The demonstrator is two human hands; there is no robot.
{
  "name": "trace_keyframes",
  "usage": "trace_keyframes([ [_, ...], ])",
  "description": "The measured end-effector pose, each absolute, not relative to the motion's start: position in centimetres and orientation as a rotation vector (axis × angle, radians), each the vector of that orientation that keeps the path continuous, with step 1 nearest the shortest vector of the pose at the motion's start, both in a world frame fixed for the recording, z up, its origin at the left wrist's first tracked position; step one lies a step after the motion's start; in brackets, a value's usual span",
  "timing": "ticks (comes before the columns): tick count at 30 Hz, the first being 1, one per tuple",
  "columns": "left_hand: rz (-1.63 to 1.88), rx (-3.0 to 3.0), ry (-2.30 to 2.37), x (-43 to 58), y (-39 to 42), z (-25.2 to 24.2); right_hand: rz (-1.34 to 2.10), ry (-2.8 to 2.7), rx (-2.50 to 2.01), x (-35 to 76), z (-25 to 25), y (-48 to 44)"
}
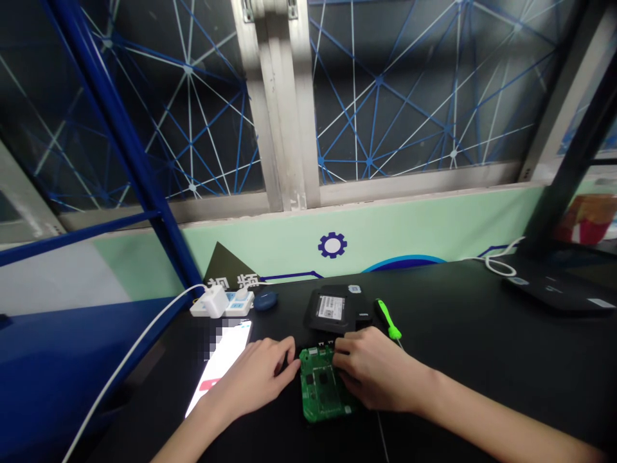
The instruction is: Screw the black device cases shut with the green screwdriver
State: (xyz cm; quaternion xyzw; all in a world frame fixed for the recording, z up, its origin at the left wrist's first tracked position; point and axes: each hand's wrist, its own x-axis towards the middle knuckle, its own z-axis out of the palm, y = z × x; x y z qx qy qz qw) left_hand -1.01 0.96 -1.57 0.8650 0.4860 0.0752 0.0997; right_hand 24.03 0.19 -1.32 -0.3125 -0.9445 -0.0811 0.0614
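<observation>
A green circuit board [322, 389] lies flat on the black table [472, 347] in front of me. My left hand [255, 376] rests at its left edge, fingers curled and pinching the board's upper left corner. My right hand [373, 373] lies over the board's right side, fingers bent and gripping its top right edge. Just behind the board sits a black device casing [335, 308] with a white label, turned underside up. A green-handled screwdriver [388, 319] lies to the right of the casing, close to my right hand.
A lit phone [222, 360] lies left of my left hand. A white power strip [222, 302] with a plugged charger and white cable, and a small dark blue object [266, 299], sit at the back left. A black device [559, 286] stands far right. Wall and windows lie behind.
</observation>
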Motion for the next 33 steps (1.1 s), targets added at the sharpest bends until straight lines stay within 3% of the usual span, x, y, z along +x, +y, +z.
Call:
trace_keyframes([
  [33, 0.197, 2.526, 1.532, -1.7, 1.4, -1.5, 0.063, -2.614, -1.093, 23.4, -1.7, -0.9],
])
